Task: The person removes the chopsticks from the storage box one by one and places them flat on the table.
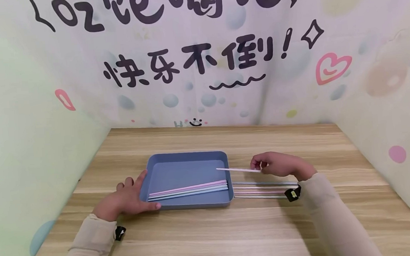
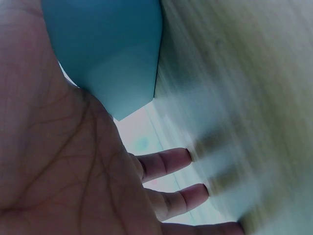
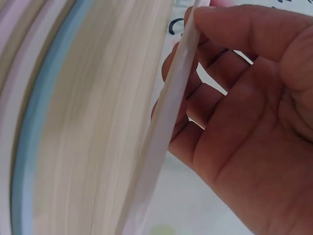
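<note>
My right hand [image 1: 278, 164] pinches a thin pale pink stick [image 1: 239, 170] between thumb and fingertips. Its far end reaches over the right rim of a blue-grey rectangular tray [image 1: 189, 157]. In the right wrist view the same stick [image 3: 164, 125] slants down past the curled fingers. At the tray's left front corner is my left hand [image 1: 125, 198], thumb along the near rim and index finger against the left side. The left wrist view has its other fingers [image 2: 168, 161] extended towards the table. Several pastel sticks [image 1: 188, 190] lie together along the tray's near side.
More pastel sticks [image 1: 260, 190] lie side by side on the wooden table [image 1: 214, 240], just right of the tray and partly below the right wrist. A printed cloth [image 1: 202, 96] with dark lettering hangs behind the table, and pale walls stand at both sides.
</note>
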Tool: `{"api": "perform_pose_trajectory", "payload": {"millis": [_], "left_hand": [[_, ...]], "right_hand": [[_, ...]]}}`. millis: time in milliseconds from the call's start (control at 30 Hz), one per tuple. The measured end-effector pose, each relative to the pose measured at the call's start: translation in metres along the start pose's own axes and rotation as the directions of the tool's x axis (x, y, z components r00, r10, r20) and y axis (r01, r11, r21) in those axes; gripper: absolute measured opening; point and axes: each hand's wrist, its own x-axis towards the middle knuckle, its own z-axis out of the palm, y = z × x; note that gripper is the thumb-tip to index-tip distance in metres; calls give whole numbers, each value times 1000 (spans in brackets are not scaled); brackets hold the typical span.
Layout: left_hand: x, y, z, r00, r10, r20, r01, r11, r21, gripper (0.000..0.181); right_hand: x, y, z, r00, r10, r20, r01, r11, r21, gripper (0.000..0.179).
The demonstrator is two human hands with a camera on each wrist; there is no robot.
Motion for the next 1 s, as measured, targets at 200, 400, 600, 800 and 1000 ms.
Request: {"api": "perform_pose_trajectory", "payload": {"millis": [200, 400, 600, 800, 1000], "left_hand": [[1, -1, 2, 1000, -5, 3, 5, 1000, -8, 131], [1, 0, 1, 1000, -1, 3, 1, 1000, -8, 131], [1, -1, 0, 1000, -2, 5, 2, 1000, -1, 131], [2, 0, 1, 1000, -13, 13, 13, 1000, -14, 132], [3, -1, 1, 1000, -12, 10, 12, 1000, -9, 130]], "right_hand": [[-18, 13, 0, 1000, -1, -9, 1, 1000, -10, 26], [-39, 28, 1, 999, 15, -37, -15, 1000, 1, 27], [-43, 34, 4, 998, 51, -40, -50, 999, 20, 30], [-40, 38, 10, 998, 61, -34, -61, 998, 2, 24], [-34, 36, 14, 997, 64, -43, -63, 998, 4, 26]]}}
